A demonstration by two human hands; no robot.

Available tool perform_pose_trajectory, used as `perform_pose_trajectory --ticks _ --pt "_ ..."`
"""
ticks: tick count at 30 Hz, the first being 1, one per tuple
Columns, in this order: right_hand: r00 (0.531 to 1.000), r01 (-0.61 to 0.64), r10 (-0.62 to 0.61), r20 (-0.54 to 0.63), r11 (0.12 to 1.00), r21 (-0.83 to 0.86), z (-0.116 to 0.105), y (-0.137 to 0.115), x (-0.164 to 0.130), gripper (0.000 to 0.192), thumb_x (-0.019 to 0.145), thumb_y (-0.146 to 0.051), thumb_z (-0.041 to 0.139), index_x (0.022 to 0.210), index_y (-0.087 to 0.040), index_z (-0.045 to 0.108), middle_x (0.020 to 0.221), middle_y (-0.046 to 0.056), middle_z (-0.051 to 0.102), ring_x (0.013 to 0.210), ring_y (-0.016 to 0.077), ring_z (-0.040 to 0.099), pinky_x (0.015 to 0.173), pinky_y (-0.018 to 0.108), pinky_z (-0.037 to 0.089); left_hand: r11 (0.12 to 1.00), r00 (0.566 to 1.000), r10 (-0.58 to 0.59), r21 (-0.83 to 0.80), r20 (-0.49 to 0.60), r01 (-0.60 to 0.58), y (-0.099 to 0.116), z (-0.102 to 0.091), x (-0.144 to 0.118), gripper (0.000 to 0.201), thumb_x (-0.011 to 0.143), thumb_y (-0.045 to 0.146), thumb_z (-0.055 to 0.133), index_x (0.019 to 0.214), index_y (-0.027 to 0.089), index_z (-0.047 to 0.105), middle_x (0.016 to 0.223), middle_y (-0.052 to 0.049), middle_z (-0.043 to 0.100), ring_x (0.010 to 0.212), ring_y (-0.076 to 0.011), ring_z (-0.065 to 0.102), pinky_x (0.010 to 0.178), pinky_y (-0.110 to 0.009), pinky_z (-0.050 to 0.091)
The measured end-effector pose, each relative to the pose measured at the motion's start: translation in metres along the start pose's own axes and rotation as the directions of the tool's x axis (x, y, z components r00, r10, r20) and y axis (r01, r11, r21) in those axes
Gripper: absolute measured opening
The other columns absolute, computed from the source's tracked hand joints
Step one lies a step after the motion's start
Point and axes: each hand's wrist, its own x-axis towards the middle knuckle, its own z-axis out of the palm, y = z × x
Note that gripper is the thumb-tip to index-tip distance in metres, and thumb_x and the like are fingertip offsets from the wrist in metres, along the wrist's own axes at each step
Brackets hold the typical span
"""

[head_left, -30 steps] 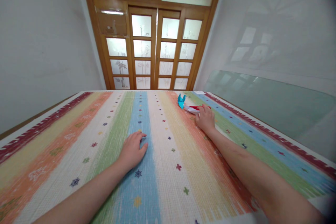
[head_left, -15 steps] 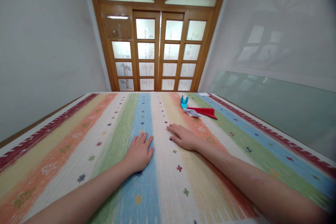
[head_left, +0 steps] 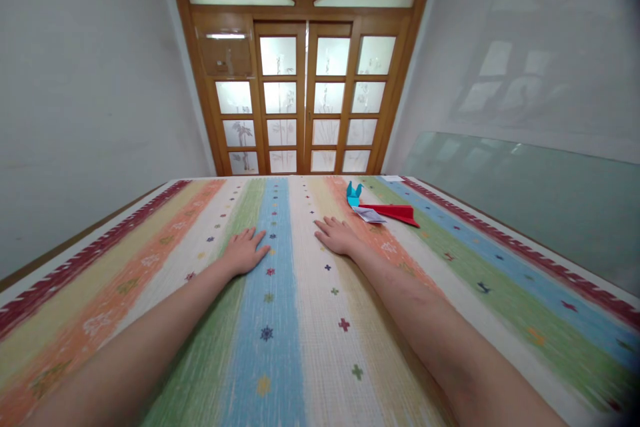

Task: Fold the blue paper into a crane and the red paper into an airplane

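Observation:
My left hand (head_left: pixel 245 251) lies palm down on the striped tablecloth (head_left: pixel 320 347), over the edge between the green and blue stripes. Its fingers are spread and hold nothing. On the pale stripe to the right rests my right hand (head_left: pixel 336 235), also flat with fingers apart and nothing in them. Beyond the right hand, apart from it, sits a blue folded-paper figure (head_left: pixel 354 194) with two upright points. A red paper plane (head_left: pixel 395 212) lies beside it, pointing left. A folded white paper piece (head_left: pixel 369 215) is in front of these two, touching or overlapping them.
A small white slip (head_left: pixel 392 179) lies at the table's far edge. Behind the table stand wooden doors (head_left: pixel 307 100) with frosted panes. White walls (head_left: pixel 90 67) rise on both sides, and a pale green glass panel (head_left: pixel 520 180) leans along the right.
Both hands have slid forward, away from me, across the cloth. The left hand has also shifted left, off the middle of the blue stripe. The paper pieces lie as before.

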Motion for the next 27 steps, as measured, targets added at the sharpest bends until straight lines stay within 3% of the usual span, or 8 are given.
perform_pose_trajectory --ticks 4,9,18,27 --pt "0.998 -0.064 0.064 -0.027 0.998 -0.006 0.004 0.001 0.010 0.061 0.097 -0.059 0.031 0.149 -0.028 0.037 0.158 0.013 0.029 0.143 0.0356 0.025 0.110 0.059 0.017 0.981 0.981 -0.190 0.013 -0.048 0.191 -0.031 -0.003 0.032 0.069 0.092 0.063 0.028 0.148 0.023 0.039 0.156 -0.016 0.032 0.143 -0.0368 0.028 0.111 -0.059 0.020" --pt "0.993 -0.092 0.092 -0.080 0.996 -0.004 0.004 0.000 0.011 0.056 0.097 -0.054 0.034 0.145 -0.025 0.042 0.154 0.014 0.035 0.139 0.0354 0.030 0.109 0.059 0.020 0.941 0.933 -0.335 0.006 -0.129 0.338 -0.044 0.000 0.047 0.070 0.091 0.062 0.027 0.145 0.020 0.043 0.153 -0.020 0.035 0.139 -0.0421 0.031 0.106 -0.066 0.023" --pt "0.990 0.056 -0.050 -0.135 0.997 0.043 -0.002 0.000 0.003 0.043 0.097 -0.041 0.040 0.131 -0.023 0.059 0.132 0.009 0.060 0.122 0.0258 0.051 0.103 0.036 0.034 0.949 0.932 -0.310 -0.002 -0.188 0.315 -0.048 0.003 0.047 0.059 0.088 0.057 0.037 0.131 0.022 0.058 0.142 -0.018 0.051 0.128 -0.0398 0.046 0.104 -0.060 0.030" --pt "0.985 0.081 -0.063 -0.159 0.991 0.107 0.001 0.001 0.005 0.041 0.093 -0.035 0.046 0.129 -0.023 0.062 0.130 0.008 0.063 0.119 0.0263 0.054 0.103 0.036 0.037 0.958 0.932 -0.286 -0.059 -0.225 0.280 -0.047 0.001 0.046 0.050 0.086 0.051 0.045 0.122 0.022 0.065 0.128 -0.016 0.062 0.119 -0.0380 0.054 0.100 -0.055 0.037"
